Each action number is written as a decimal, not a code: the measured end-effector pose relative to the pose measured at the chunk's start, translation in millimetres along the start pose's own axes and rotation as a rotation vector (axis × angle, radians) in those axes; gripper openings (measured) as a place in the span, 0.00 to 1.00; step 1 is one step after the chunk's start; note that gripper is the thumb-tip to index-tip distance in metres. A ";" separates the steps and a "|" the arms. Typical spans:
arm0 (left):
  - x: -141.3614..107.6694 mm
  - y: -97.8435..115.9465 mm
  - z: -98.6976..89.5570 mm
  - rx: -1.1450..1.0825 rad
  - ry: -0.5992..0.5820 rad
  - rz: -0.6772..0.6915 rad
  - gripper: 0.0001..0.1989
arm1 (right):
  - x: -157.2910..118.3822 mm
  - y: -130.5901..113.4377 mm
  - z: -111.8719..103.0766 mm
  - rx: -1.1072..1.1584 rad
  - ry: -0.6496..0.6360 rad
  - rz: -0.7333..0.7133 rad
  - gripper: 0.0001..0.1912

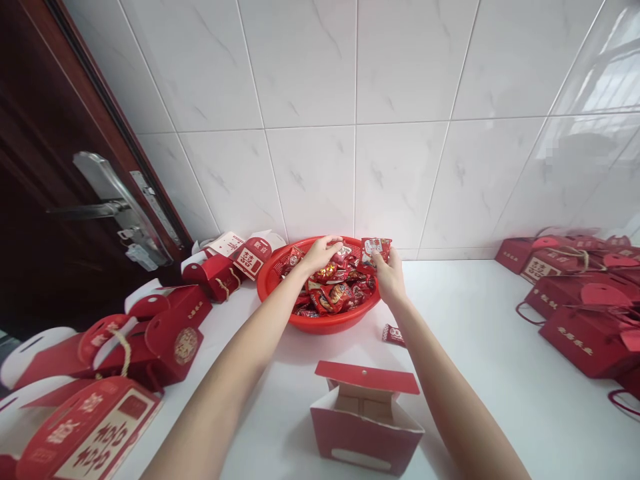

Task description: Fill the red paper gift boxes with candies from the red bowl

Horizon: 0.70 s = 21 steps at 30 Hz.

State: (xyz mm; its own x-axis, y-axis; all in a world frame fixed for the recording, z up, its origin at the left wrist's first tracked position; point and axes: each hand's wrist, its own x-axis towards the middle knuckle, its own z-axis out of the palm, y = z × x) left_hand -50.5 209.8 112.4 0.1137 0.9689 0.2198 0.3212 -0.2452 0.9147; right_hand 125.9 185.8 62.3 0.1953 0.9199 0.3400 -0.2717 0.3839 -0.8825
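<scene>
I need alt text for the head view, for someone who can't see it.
A person's right hand holds a red packet beside a red basket of small wrapped packets, while the left hand is over them. An open red box stands nearer the camera on the white table, with more red boxes on either side.

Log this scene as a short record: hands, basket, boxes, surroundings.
Basket: red, perforated, holding wrapped packets
Left hand: at the packets; grip unclear
Right hand: holding a red packet at the basket's right side
Near box: top open, between the forearms
Loose piece: wrapped, on the white tabletop
Other boxes: red, grouped left and right
Background: tiled wall; door at left
</scene>
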 end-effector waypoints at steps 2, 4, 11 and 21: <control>1.8 -0.3 1.2 -0.075 -0.032 0.059 0.17 | -0.6 -2.3 1.8 -0.005 0.044 0.051 0.15; 3.1 -0.7 2.5 -0.132 -0.068 0.117 0.20 | -2.1 -6.3 3.7 -0.006 0.070 0.096 0.15; 1.4 0.7 9.2 -0.229 -0.151 0.218 0.25 | -11.3 -24.7 6.4 0.048 -0.060 0.134 0.21; -8.1 8.8 12.3 -0.132 -0.223 0.236 0.20 | -12.5 -27.9 4.7 0.082 -0.175 0.126 0.27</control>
State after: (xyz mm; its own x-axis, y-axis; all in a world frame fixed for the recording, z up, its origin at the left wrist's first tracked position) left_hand -37.1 199.4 114.5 0.3781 0.8510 0.3645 0.1386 -0.4413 0.8866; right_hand 126.6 164.0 84.3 -0.0090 0.9581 0.2863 -0.3609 0.2639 -0.8945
